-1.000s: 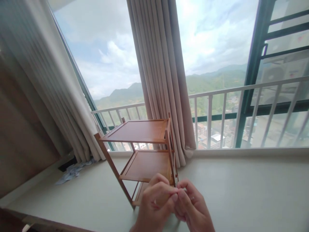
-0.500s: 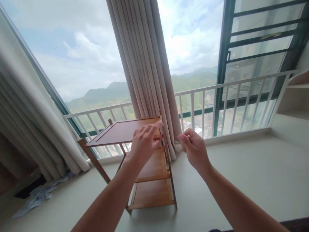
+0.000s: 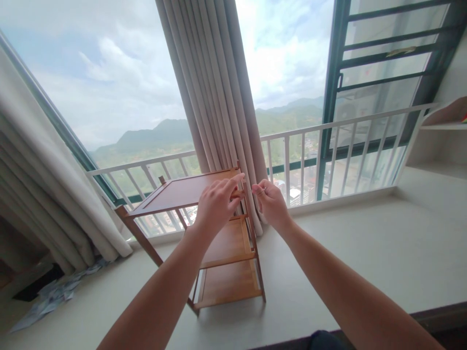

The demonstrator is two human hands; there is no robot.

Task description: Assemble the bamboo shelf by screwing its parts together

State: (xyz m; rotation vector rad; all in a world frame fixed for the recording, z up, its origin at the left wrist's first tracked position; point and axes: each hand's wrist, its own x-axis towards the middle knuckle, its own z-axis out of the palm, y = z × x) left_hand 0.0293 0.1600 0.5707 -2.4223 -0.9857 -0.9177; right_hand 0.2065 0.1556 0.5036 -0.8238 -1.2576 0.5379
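Note:
A brown wooden shelf rack [image 3: 226, 243] with three tiers stands in front of me. My left hand [image 3: 219, 199] grips its top tier at the right end, thumb below and fingers over the rail, close to the right upright. Just right of that upright, my right hand [image 3: 268, 199] is closed in a pinch, its fingertips turned toward the wood. Between them is a small thin piece, mostly hidden now; its exact kind does not show. Whether it touches the upright I cannot tell.
Behind the rack hangs a grey-beige curtain [image 3: 219, 87], and a white railing [image 3: 350, 124] runs along the window. Another curtain [image 3: 54, 194] is at the left, with crumpled papers [image 3: 54, 296] on the pale floor [image 3: 346, 243]. A white shelf unit [image 3: 434, 146] stands at the right.
My right hand has moved left, bringing the thin piece close to the rack's right upright. My left hand keeps its hold on the top tier. The view has shifted slightly.

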